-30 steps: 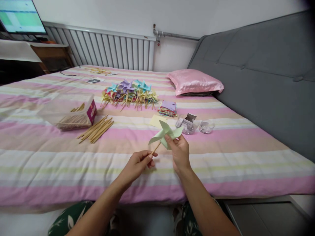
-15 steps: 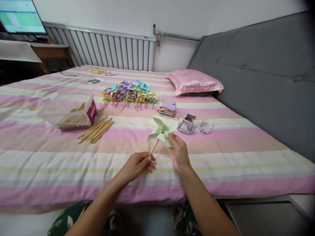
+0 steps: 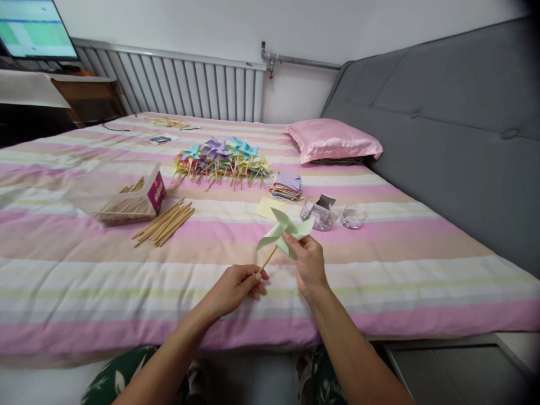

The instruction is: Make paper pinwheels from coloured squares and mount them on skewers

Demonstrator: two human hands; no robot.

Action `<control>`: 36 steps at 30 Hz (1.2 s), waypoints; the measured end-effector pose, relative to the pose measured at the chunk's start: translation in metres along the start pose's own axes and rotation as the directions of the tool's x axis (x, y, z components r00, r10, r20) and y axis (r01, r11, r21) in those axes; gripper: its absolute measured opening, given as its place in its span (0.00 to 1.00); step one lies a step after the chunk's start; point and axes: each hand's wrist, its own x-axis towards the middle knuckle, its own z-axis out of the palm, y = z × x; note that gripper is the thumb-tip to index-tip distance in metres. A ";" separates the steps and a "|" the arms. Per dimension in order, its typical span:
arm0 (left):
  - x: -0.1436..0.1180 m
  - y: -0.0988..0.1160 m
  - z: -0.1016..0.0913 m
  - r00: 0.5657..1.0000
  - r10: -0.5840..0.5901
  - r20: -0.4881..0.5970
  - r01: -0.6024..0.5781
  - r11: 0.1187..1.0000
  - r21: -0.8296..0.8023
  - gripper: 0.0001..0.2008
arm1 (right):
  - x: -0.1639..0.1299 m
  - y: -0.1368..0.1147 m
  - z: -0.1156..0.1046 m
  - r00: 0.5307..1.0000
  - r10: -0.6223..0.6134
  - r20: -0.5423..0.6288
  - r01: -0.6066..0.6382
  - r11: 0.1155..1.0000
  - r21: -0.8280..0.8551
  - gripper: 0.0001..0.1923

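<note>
Fingers (image 3: 292,243) hold the pinwheel (image 3: 278,230) inside bed edge (image 3: 261,338) — sticks (image 3: 166,224) well apart.

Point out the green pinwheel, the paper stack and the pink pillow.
Green pinwheel (image 3: 279,230): head view, blades near the centre.
Paper stack (image 3: 289,181): head view, purple top sheet.
Pink pillow (image 3: 334,140): head view, top face.

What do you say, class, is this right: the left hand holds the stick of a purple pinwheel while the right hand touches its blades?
Not quite: the pinwheel is pale green, not purple, as the head view shows. The left hand does hold its stick while the right hand touches its blades.
</note>
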 end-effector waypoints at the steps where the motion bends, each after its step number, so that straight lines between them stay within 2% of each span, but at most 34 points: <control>1: 0.000 0.000 0.000 1.000 -0.003 0.003 0.003 1.000 -0.003 0.17 | 0.000 0.000 0.000 1.000 -0.002 -0.006 0.002 1.000 -0.001 0.16; 10: -0.001 0.001 0.000 1.000 -0.014 0.011 0.014 1.000 0.007 0.17 | 0.000 0.001 0.000 1.000 -0.006 -0.025 0.006 1.000 0.006 0.15; 14: 0.001 0.001 0.000 1.000 -0.009 -0.017 0.009 1.000 -0.016 0.17 | -0.002 -0.001 0.002 0.999 -0.024 0.041 0.024 1.000 0.015 0.15; 18: 0.002 0.004 -0.001 0.994 -0.009 -0.112 0.002 0.998 -0.058 0.16 | -0.001 -0.002 0.002 0.991 -0.044 0.123 0.042 0.999 0.017 0.15; 24: 0.004 0.005 -0.004 0.976 -0.042 -0.215 0.019 0.994 -0.107 0.16 | 0.000 0.000 -0.002 0.996 0.023 0.089 -0.017 0.997 -0.069 0.13; 30: 0.004 0.004 -0.004 0.977 -0.039 -0.211 0.014 0.993 -0.118 0.16 | -0.003 -0.001 0.000 0.992 0.070 0.105 -0.061 0.994 -0.090 0.11; 36: 0.003 0.006 -0.004 0.980 -0.041 -0.196 0.019 0.994 -0.110 0.16 | -0.001 -0.001 -0.001 0.998 0.022 0.056 -0.019 0.998 -0.064 0.10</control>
